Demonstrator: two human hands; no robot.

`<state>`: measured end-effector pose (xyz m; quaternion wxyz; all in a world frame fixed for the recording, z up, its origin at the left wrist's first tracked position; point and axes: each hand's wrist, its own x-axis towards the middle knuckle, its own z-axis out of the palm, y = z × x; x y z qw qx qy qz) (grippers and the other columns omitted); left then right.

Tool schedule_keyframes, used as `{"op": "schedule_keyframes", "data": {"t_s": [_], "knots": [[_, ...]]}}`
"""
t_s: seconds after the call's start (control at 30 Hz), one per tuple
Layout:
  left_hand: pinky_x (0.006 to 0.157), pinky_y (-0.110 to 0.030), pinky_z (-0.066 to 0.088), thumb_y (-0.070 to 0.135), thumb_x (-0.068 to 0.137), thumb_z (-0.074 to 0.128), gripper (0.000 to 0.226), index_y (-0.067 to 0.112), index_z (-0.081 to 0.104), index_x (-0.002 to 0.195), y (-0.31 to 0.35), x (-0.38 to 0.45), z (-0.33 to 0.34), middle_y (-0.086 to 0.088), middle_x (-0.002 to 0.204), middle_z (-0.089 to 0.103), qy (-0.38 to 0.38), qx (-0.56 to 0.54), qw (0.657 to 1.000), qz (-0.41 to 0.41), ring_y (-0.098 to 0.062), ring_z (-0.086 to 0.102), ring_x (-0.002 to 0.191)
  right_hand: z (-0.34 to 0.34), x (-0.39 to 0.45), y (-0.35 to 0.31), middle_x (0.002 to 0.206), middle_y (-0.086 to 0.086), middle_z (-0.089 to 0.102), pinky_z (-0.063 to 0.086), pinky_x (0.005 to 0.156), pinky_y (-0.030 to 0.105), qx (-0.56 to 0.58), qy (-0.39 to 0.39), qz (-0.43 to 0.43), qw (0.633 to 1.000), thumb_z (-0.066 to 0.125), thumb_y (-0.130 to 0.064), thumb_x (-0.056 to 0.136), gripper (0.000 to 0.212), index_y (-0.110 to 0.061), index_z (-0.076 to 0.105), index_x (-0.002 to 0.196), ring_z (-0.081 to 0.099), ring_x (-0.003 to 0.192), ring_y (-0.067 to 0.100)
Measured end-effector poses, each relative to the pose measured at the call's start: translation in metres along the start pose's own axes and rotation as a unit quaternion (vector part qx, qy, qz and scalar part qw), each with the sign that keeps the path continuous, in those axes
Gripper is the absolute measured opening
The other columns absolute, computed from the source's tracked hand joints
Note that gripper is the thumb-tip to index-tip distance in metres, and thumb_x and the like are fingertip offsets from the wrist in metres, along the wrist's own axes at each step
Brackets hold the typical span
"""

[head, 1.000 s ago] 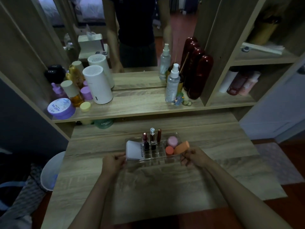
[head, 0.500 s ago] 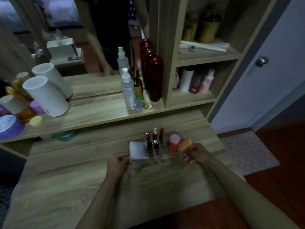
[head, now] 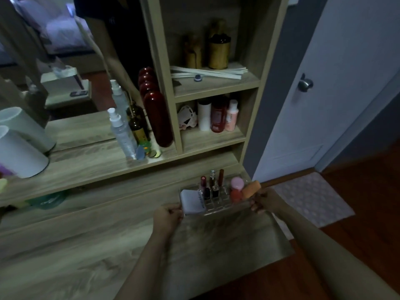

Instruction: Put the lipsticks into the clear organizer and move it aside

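Both the left hand (head: 167,215) and right hand (head: 265,200) still clasp the ends of the clear organizer (head: 218,205), lipsticks (head: 213,185) loaded, now carried rightward to the desk's (head: 86,245) far right corner, nearly aside.

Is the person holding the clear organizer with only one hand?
No. The left hand grips the left end of the clear organizer and the right hand grips its right end.
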<state>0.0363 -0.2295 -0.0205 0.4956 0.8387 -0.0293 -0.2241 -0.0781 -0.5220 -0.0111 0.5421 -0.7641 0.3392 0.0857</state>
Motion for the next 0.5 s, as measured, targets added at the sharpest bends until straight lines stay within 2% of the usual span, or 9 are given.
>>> {"op": "schedule_keyframes", "data": {"t_s": [0.03,0.07,0.13,0.17,0.23,0.27,0.4,0.47,0.5], "knots": [[0.068,-0.031,0.053,-0.009,0.078,0.061,0.049,0.031,0.075,0.054,0.0,0.0,0.004,0.014,0.05,0.07,-0.001,0.004,1.0,-0.006,-0.015,0.06,0.065,-0.004,0.0,0.001,0.069,0.01,0.065,0.053,0.047,0.024,-0.002,0.005,0.002,1.0,0.043,-0.004,0.097,0.027,-0.008,0.06,0.076,0.063,0.055,0.019],[0.071,-0.035,0.055,-0.008,0.079,0.06,0.044,0.028,0.077,0.059,0.001,0.0,0.007,0.009,0.054,0.073,-0.004,0.002,1.0,-0.006,-0.016,0.061,0.066,-0.007,0.002,0.003,0.069,0.011,0.065,0.053,0.046,0.024,0.001,0.011,0.005,1.0,0.044,-0.005,0.097,0.027,-0.007,0.06,0.076,0.063,0.054,0.019],[0.077,-0.048,0.057,-0.007,0.081,0.059,0.029,0.013,0.079,0.072,0.004,-0.002,0.014,-0.011,0.066,0.075,-0.005,-0.015,1.0,-0.008,-0.018,0.061,0.07,-0.012,0.004,0.005,0.069,0.011,0.064,0.052,0.048,0.027,0.011,0.023,0.011,1.0,0.046,-0.006,0.096,0.024,-0.006,0.059,0.076,0.062,0.054,0.02],[0.078,-0.051,0.056,-0.008,0.081,0.059,0.034,0.014,0.078,0.066,0.007,-0.005,0.017,-0.011,0.062,0.073,-0.003,-0.024,1.0,-0.012,-0.019,0.06,0.069,-0.015,0.004,0.005,0.069,0.011,0.063,0.052,0.049,0.028,0.01,0.025,0.011,1.0,0.046,-0.005,0.096,0.023,-0.005,0.059,0.077,0.061,0.054,0.02],[0.076,-0.05,0.057,-0.01,0.081,0.057,0.049,0.024,0.07,0.049,0.009,-0.009,0.02,-0.006,0.057,0.068,0.003,-0.018,1.0,-0.008,-0.019,0.058,0.067,-0.018,0.006,0.008,0.072,0.012,0.063,0.052,0.05,0.029,0.008,0.016,0.003,1.0,0.043,-0.005,0.097,0.024,-0.005,0.059,0.078,0.062,0.055,0.021],[0.074,-0.048,0.057,-0.01,0.081,0.057,0.05,0.026,0.066,0.049,0.009,-0.009,0.021,-0.01,0.06,0.067,0.002,-0.01,1.0,0.005,-0.019,0.057,0.067,-0.018,0.007,0.01,0.072,0.011,0.063,0.052,0.05,0.029,0.008,0.015,-0.002,1.0,0.042,-0.005,0.098,0.026,-0.007,0.058,0.077,0.062,0.056,0.021],[0.067,-0.031,0.048,-0.007,0.082,0.055,0.041,0.026,0.066,0.06,0.018,-0.018,0.022,-0.013,0.07,0.066,-0.016,0.019,0.999,0.034,-0.017,0.056,0.069,-0.02,0.001,0.009,0.078,0.013,0.064,0.054,0.058,0.032,0.015,0.004,-0.021,1.0,0.043,-0.01,0.098,0.024,-0.011,0.057,0.079,0.063,0.06,0.022],[0.073,-0.032,0.05,-0.003,0.085,0.054,0.037,0.027,0.068,0.068,0.02,-0.024,0.021,-0.012,0.079,0.068,-0.021,0.029,0.999,0.04,-0.017,0.06,0.077,-0.023,-0.005,0.012,0.089,0.02,0.066,0.055,0.062,0.035,0.007,0.002,-0.03,1.0,0.045,-0.013,0.098,0.016,-0.007,0.059,0.093,0.065,0.068,0.027],[0.081,-0.035,0.052,0.0,0.087,0.054,0.029,0.022,0.072,0.08,0.022,-0.028,0.018,-0.014,0.09,0.07,-0.01,0.032,0.999,0.034,-0.019,0.063,0.086,-0.027,-0.01,0.012,0.093,0.023,0.066,0.055,0.062,0.034,0.01,0.0,-0.032,0.999,0.044,-0.01,0.098,0.017,-0.004,0.059,0.106,0.065,0.071,0.029]]}}
